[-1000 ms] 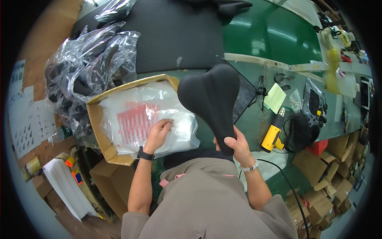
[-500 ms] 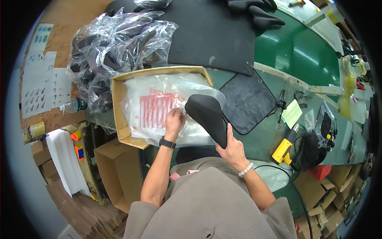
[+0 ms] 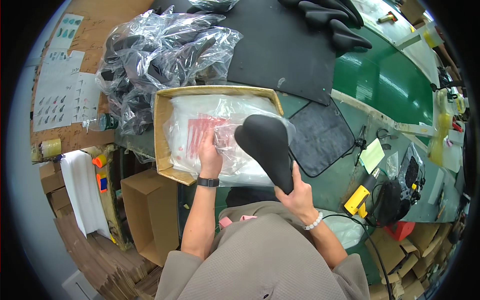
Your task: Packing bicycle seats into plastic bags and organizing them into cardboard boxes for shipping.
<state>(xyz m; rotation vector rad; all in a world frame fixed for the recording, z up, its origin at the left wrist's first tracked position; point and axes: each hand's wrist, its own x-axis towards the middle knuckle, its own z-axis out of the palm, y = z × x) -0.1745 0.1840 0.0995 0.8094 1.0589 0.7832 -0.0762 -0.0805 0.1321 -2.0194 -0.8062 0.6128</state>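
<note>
A black bicycle saddle (image 3: 264, 145) is in my right hand (image 3: 297, 198), gripped by its narrow nose, with the wide end pointing away from me. Clear plastic bags with red print (image 3: 235, 165) lie stacked in a shallow cardboard box (image 3: 159, 132) in front of me. My left hand (image 3: 210, 158) is closed on the edge of the top plastic bag, its fingertips partly hidden by the film. The saddle's wide end hovers over the right side of the stack.
Several saddles in clear plastic (image 3: 165, 55) are heaped behind the box. Unwrapped black saddles (image 3: 345, 37) lie at the far right. A black mat (image 3: 320, 137), a yellow pad (image 3: 371, 155) and a yellow heat gun (image 3: 357, 199) are on the green table. Below left stands an open carton (image 3: 150, 215).
My left hand has drawn the bag film up and to the left, toward the saddle's side. The saddle has turned to show more of its top. The whole view has shifted slightly.
</note>
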